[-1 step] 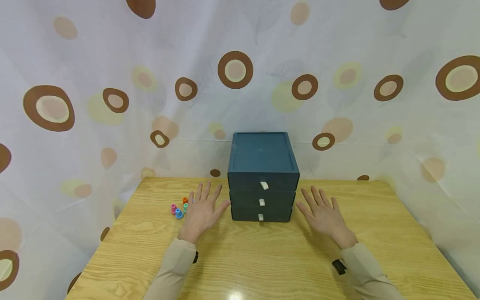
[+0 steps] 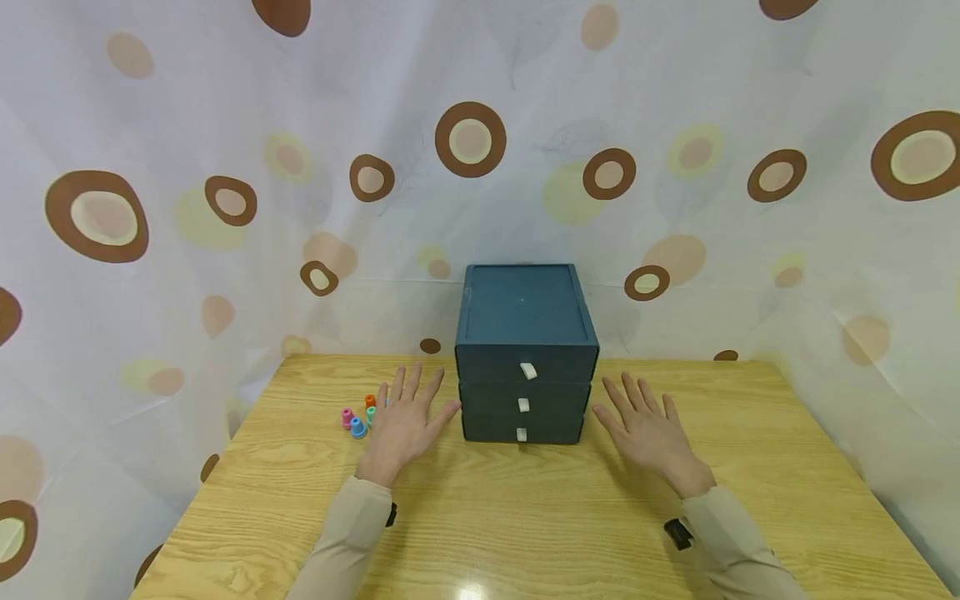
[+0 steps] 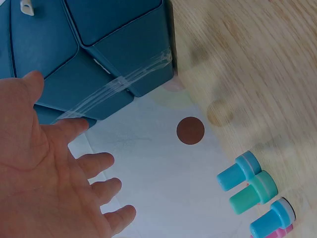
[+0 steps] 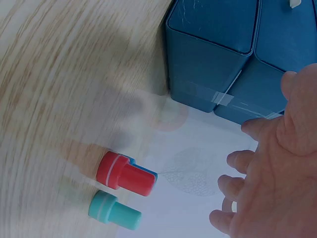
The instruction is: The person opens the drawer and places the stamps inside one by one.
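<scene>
Head view: a blue drawer unit (image 2: 525, 304) stands between our left hand (image 2: 402, 427) and right hand (image 2: 651, 435)

Both our hands are spread, fingers extended, gripping nothing; whether the left one touches the unit's side, we cannot tell. The unit stands upright on a wooden table (image 2: 525, 517), near its far edge. We judge it stiff and smooth, best steadied by its flat side walls, where clear tape (image 3: 119, 85) runs across the seams. Each front carries a white pull tab (image 2: 528, 371), small and likely best pinched. All three drawers (image 2: 487, 364) look closed, hiding whatever they contain.

Beside our left hand stand a pink piece (image 2: 347, 418), a blue piece (image 2: 358, 429), an orange piece (image 2: 371, 401) and a teal piece (image 2: 371, 414). They look like light, hard plastic, perhaps slippery; we would pinch the narrow upper ends. Our right wrist view shows a red piece (image 4: 132, 177) and another teal piece (image 4: 115, 211).
</scene>
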`<state>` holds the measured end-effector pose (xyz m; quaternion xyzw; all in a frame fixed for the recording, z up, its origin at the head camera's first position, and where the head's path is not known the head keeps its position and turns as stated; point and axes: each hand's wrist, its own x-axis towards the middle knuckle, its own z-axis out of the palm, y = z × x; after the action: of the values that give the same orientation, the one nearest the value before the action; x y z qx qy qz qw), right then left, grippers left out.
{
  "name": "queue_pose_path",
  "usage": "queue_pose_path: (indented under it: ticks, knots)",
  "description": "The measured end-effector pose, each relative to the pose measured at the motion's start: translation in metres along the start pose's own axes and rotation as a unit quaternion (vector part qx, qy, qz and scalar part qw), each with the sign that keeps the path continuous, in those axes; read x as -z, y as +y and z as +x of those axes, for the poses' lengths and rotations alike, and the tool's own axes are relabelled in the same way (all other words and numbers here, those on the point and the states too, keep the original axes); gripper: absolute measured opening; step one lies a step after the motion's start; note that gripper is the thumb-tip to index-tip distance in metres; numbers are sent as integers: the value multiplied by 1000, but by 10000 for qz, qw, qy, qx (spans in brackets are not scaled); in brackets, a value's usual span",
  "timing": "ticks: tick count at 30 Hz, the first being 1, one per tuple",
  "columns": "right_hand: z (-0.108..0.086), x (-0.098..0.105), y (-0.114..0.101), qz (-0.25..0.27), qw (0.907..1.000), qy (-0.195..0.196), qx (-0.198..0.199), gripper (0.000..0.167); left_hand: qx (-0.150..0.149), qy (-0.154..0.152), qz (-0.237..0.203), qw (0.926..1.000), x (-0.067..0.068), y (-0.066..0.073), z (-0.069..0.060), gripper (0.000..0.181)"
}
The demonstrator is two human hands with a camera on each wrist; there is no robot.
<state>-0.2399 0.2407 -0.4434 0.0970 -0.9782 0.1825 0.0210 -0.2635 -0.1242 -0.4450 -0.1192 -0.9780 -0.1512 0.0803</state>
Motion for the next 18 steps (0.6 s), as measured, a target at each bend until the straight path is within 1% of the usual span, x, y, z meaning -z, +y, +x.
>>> queue_pose_path:
  ticks: [4,12,18]
  knots:
    - [0,1,0,18,10000,-13,-4,71,7,-24,-30,10000,0,0,0,68]
    - [1,0,3,46,9999,-95,-26,72,-41,60,-95,9999,-1,0,1,68]
    - [3,1,0,105,9999,-10,111,71,-36,78,-143,9999,-1,0,1,67]
